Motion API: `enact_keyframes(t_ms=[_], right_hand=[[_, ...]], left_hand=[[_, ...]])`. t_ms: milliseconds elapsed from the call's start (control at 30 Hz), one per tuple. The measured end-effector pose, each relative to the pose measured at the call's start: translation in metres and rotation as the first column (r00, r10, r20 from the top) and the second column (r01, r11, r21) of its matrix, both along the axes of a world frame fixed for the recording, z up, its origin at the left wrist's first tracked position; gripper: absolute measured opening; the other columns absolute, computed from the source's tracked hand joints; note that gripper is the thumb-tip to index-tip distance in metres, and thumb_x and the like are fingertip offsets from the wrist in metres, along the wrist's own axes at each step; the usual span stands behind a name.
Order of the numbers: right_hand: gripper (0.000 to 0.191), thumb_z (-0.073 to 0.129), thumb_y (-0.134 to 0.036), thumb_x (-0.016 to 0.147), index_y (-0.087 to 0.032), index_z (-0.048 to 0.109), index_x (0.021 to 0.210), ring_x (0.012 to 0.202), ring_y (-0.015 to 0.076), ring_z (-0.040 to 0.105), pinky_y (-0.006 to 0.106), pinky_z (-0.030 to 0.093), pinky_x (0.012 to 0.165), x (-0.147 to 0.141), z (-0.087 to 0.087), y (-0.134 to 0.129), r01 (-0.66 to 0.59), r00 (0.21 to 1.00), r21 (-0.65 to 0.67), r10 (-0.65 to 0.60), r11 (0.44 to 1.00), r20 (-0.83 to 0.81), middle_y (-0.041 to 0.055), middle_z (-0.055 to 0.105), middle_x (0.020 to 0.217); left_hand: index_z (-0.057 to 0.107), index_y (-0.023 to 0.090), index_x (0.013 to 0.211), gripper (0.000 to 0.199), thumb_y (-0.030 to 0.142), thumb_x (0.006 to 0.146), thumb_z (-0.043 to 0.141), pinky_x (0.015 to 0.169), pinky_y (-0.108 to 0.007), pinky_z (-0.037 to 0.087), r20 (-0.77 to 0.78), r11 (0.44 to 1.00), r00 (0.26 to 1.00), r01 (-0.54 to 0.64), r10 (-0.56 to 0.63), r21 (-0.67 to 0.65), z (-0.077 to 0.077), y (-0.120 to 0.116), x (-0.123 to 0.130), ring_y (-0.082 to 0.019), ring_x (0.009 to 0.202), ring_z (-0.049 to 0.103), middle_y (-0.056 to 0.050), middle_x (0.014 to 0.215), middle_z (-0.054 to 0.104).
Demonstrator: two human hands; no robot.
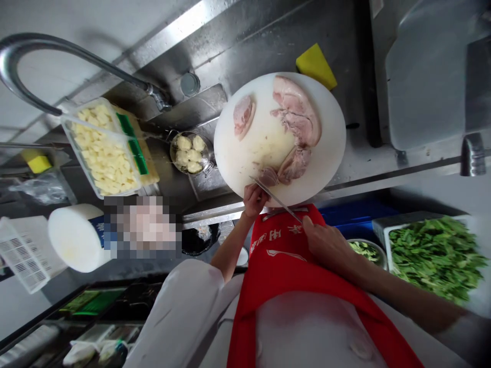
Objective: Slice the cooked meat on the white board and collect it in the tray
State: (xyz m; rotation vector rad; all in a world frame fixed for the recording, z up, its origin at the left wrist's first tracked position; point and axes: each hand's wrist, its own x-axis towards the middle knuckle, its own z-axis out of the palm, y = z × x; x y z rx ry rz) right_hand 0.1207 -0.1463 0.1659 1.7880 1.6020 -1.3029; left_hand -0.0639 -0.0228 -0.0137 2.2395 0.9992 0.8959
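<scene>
On a round white cutting board (251,153) lie several pieces of pale pink meat. The largest piece of meat (301,122) curves along the right side, and a separate oval slice (243,116) sits at the upper left. My right hand (324,240) grips a knife (279,199) by its handle, which the fingers hide. The blade slants up and left across the board's near edge, its tip beside a small piece of meat (269,176). My left hand (255,200) has curled fingers at that small piece, close to the blade; the fingertips are partly hidden.
Left of the board stand a wire-handled strainer (191,167) with peeled pale pieces and a clear tub (100,191) of cut pale chunks under a curved faucet (88,57). A yellow sponge (316,66) touches the board's far side. Leafy greens (435,258) fill a container at right.
</scene>
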Motion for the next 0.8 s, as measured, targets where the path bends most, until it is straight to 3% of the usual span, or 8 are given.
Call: enact_keyframes(t_ms=[100, 233, 300, 367, 533, 600, 800], right_hand=[[0.027, 0.030, -0.008, 0.095, -0.012, 0.048, 0.113, 0.083, 0.0265, 0.074, 0.029, 0.047, 0.065, -0.005, -0.008, 0.013, -0.003, 1.000, -0.002, 0.003, 1.000, -0.018, 0.0147, 0.072, 0.086], [0.031, 0.030, -0.013, 0.097, -0.007, 0.043, 0.125, 0.097, 0.0250, 0.071, 0.029, 0.049, 0.074, -0.020, -0.034, 0.075, -0.019, 1.000, 0.149, 0.022, 0.989, -0.016, 0.0217, 0.071, 0.102], [0.031, 0.034, -0.021, 0.099, -0.008, 0.044, 0.125, 0.099, 0.0260, 0.070, 0.029, 0.049, 0.075, -0.022, -0.039, 0.093, 0.006, 1.000, 0.190, -0.005, 0.982, -0.005, 0.0215, 0.071, 0.102], [0.028, 0.034, -0.021, 0.099, -0.010, 0.045, 0.122, 0.096, 0.0265, 0.071, 0.029, 0.049, 0.074, -0.018, -0.033, 0.089, 0.014, 1.000, 0.194, -0.014, 0.981, 0.000, 0.0189, 0.072, 0.097], [0.034, 0.029, -0.006, 0.093, -0.013, 0.049, 0.119, 0.084, 0.0276, 0.072, 0.031, 0.049, 0.066, -0.007, 0.001, 0.026, -0.007, 1.000, 0.094, 0.009, 0.996, -0.010, 0.0165, 0.072, 0.089], [0.035, 0.028, -0.005, 0.092, -0.014, 0.051, 0.117, 0.081, 0.0286, 0.073, 0.031, 0.049, 0.064, -0.007, 0.007, 0.012, 0.009, 1.000, 0.046, -0.009, 0.999, 0.005, 0.0165, 0.072, 0.086], [0.034, 0.026, -0.005, 0.094, -0.010, 0.050, 0.118, 0.085, 0.0281, 0.073, 0.032, 0.050, 0.066, -0.013, -0.002, 0.030, 0.011, 0.999, 0.104, -0.007, 0.995, -0.040, 0.0179, 0.073, 0.091]], left_hand=[[0.065, 0.019, 0.087, 0.023, 0.037, 0.095, 0.053, 0.077, -0.038, 0.052, -0.035, 0.999, 0.999, -0.034, 0.035, 0.017, 0.000, 0.000, 0.000, -0.019, 0.088, 0.059, -0.009, 0.088, 0.063], [0.065, 0.019, 0.090, 0.022, 0.036, 0.096, 0.052, 0.079, -0.038, 0.052, -0.036, 1.000, 0.999, -0.027, 0.027, -0.010, 0.001, 0.000, 0.000, -0.019, 0.089, 0.059, -0.008, 0.088, 0.063], [0.065, 0.020, 0.092, 0.021, 0.036, 0.096, 0.053, 0.081, -0.039, 0.052, -0.033, 0.999, 0.999, -0.023, 0.022, -0.029, 0.001, 0.000, 0.000, -0.019, 0.090, 0.059, -0.008, 0.090, 0.063], [0.065, 0.020, 0.092, 0.022, 0.037, 0.096, 0.052, 0.082, -0.040, 0.052, -0.043, 0.999, 0.999, -0.034, 0.033, -0.027, 0.001, -0.001, -0.001, -0.020, 0.090, 0.059, -0.009, 0.092, 0.063], [0.064, 0.019, 0.082, 0.025, 0.040, 0.093, 0.057, 0.077, -0.036, 0.051, -0.050, 0.999, 0.998, -0.026, 0.027, 0.020, -0.002, -0.002, -0.003, -0.020, 0.089, 0.057, -0.008, 0.087, 0.060], [0.062, 0.019, 0.080, 0.024, 0.039, 0.092, 0.058, 0.078, -0.036, 0.050, -0.026, 1.000, 1.000, -0.010, 0.011, 0.012, -0.002, -0.001, -0.004, -0.020, 0.089, 0.057, -0.008, 0.087, 0.060], [0.061, 0.019, 0.079, 0.021, 0.036, 0.091, 0.062, 0.079, -0.036, 0.049, -0.022, 0.999, 0.999, -0.035, 0.035, -0.004, 0.003, 0.000, -0.001, -0.020, 0.088, 0.057, -0.007, 0.085, 0.060]])
